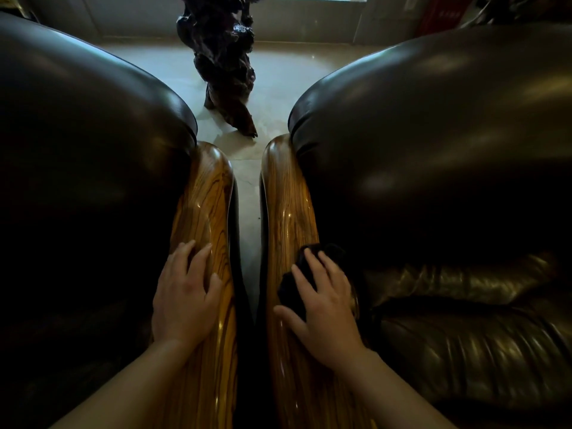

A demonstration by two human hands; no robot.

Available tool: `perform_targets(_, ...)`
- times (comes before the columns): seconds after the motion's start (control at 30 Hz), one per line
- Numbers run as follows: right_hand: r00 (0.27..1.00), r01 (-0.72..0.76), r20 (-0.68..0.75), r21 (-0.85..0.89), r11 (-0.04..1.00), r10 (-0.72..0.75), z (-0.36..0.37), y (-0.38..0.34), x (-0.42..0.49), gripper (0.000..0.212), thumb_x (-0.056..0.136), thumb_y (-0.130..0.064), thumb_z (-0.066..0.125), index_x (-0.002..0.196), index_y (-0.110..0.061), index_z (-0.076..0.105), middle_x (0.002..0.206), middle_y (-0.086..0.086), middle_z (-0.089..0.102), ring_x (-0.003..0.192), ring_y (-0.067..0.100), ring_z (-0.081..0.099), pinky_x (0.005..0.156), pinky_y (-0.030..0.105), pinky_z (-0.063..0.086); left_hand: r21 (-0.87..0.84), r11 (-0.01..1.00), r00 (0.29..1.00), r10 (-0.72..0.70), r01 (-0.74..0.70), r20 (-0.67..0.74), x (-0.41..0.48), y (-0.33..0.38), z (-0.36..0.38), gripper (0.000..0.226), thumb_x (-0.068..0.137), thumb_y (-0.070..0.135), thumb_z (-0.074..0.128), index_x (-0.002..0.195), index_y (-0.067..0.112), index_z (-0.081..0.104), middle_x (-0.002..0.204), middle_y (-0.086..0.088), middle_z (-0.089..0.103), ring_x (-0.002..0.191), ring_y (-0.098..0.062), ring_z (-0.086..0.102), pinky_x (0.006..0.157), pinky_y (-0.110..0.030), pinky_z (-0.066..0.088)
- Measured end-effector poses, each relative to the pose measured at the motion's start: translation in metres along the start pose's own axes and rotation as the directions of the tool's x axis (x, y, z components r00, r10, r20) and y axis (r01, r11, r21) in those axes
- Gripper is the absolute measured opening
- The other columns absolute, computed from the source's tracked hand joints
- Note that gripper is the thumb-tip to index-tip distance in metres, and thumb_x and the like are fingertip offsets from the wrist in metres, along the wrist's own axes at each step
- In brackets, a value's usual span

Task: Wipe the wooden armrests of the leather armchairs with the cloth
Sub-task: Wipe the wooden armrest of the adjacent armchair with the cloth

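At 6 o'clock, nearest the camera, two bare forearms reach forward, one per armrest. Left hand (185, 292) lies flat and empty on the left wooden armrest (201, 196), fingers spread, nothing gripped; likely bracing the body. Right hand (322, 308) presses a dark cloth (289, 286) onto the right wooden armrest (286, 205), fingers splayed over it, palm pinning it down rather than pinching, probably mid-wipe. Cloth sits at about 4 o'clock, bunched under the fingers. Two armrests, side by side, narrow gap of floor (278, 72) between. Two dark leather armchairs: left armchair (77, 134) at 9 o'clock, right armchair (433, 134) at 3. One gnarled dark wood sculpture (223, 57) at 12 o'clock, far.
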State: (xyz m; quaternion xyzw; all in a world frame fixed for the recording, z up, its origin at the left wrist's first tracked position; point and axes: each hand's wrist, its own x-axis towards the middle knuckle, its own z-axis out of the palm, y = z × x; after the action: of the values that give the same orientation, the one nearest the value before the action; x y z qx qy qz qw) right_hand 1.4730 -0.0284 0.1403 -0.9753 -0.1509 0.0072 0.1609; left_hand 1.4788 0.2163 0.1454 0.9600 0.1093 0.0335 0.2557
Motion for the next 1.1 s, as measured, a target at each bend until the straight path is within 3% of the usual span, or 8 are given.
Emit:
perform_targets(0.07, 0.993, 0.096, 0.068, -0.009, 0.995, -0.095, 0.006, -0.008, 0.002, 0.068, 0.098, -0.065, 0.035, 0.154, -0.026, 0.031, 0.169, 0.0, 0.008, 0.155, 0.02, -0.008, 0.123, 0.05, 0.005, -0.004, 1.0, 1.0, 0.0, 0.0, 0.003, 0.0, 0.0, 0.0, 0.053, 0.095, 0.032, 0.053, 0.146, 0.028, 0.038, 0.156, -0.004, 0.028, 0.145, -0.027, 0.025, 0.107, -0.057, 0.037)
perform_targets(0.17, 0.945, 0.316, 0.102, -0.054, 0.947, -0.309, 0.008, 0.003, -0.005, 0.063, 0.103, -0.063, 0.028, 0.156, -0.029, 0.028, 0.17, -0.002, 0.008, 0.156, 0.018, -0.006, 0.123, 0.047, 0.006, -0.005, 1.0, 1.0, 0.013, -0.013, 0.001, -0.001, -0.001, -0.001, 0.053, 0.094, 0.031, 0.053, 0.146, 0.027, 0.039, 0.156, -0.004, 0.029, 0.145, -0.027, 0.026, 0.106, -0.057, 0.039)
perform_targets(0.27, 0.983, 0.179, 0.039, -0.049, 0.983, -0.177, 0.004, 0.012, 0.025, 0.07, 0.1, -0.068, 0.025, 0.159, -0.031, 0.018, 0.17, -0.003, 0.003, 0.155, 0.015, -0.01, 0.125, 0.043, 0.002, -0.005, 1.0, 1.0, 0.011, -0.011, -0.004, 0.0, -0.002, 0.001, 0.054, 0.094, 0.032, 0.053, 0.146, 0.028, 0.038, 0.156, -0.004, 0.029, 0.145, -0.027, 0.026, 0.106, -0.057, 0.038)
perform_targets(0.37, 0.998, -0.049, 0.029, 0.009, 0.999, 0.049, -0.001, 0.008, 0.078, 0.082, 0.097, -0.071, 0.025, 0.161, -0.022, 0.011, 0.17, 0.001, 0.001, 0.154, 0.016, -0.011, 0.123, 0.037, -0.002, -0.003, 1.0, 1.0, 0.006, -0.006, -0.006, 0.0, -0.003, 0.002, 0.054, 0.094, 0.032, 0.052, 0.146, 0.028, 0.038, 0.156, -0.003, 0.029, 0.145, -0.027, 0.025, 0.106, -0.057, 0.038)
perform_targets(0.43, 0.994, -0.098, 0.036, -0.025, 0.995, 0.099, -0.005, 0.004, 0.1, 0.083, 0.098, -0.067, 0.027, 0.16, -0.014, 0.011, 0.17, 0.006, 0.003, 0.155, 0.02, -0.008, 0.123, 0.037, 0.0, -0.003, 1.0, 1.0, 0.006, -0.006, -0.004, 0.0, -0.003, 0.001, 0.053, 0.094, 0.032, 0.052, 0.146, 0.028, 0.039, 0.156, -0.003, 0.029, 0.144, -0.027, 0.026, 0.106, -0.057, 0.038)
perform_targets(0.7, 0.937, 0.334, 0.129, -0.069, 0.94, -0.324, 0.002, 0.016, 0.033, 0.072, 0.102, -0.065, 0.027, 0.16, -0.023, 0.015, 0.169, -0.004, 0.008, 0.154, 0.009, -0.008, 0.124, 0.037, 0.003, -0.009, 1.0, 1.0, -0.01, 0.01, 0.003, -0.002, 0.002, -0.002, 0.054, 0.094, 0.029, 0.054, 0.146, 0.025, 0.04, 0.156, -0.004, 0.029, 0.145, -0.026, 0.025, 0.107, -0.055, 0.037)
perform_targets(0.9, 0.973, 0.212, 0.132, -0.172, 0.962, -0.191, -0.006, 0.016, 0.129, 0.079, 0.091, -0.075, 0.029, 0.158, -0.034, 0.023, 0.17, -0.003, 0.005, 0.155, 0.021, -0.011, 0.123, 0.054, -0.003, -0.015, 1.0, 1.0, -0.016, 0.016, 0.01, 0.0, 0.001, -0.001, 0.055, 0.093, 0.03, 0.054, 0.145, 0.028, 0.04, 0.157, -0.003, 0.029, 0.145, -0.026, 0.025, 0.106, -0.056, 0.038)
perform_targets(1.1, 0.989, 0.067, 0.142, -0.221, 0.973, -0.036, -0.011, 0.011, 0.203, 0.078, 0.091, -0.069, 0.035, 0.158, -0.031, 0.025, 0.169, -0.003, 0.012, 0.155, 0.026, 0.0, 0.124, 0.051, 0.004, 0.001, 1.0, 0.999, -0.026, 0.026, 0.021, 0.0, 0.0, -0.001, 0.056, 0.093, 0.031, 0.056, 0.146, 0.028, 0.04, 0.158, -0.002, 0.027, 0.146, -0.025, 0.023, 0.108, -0.054, 0.037)
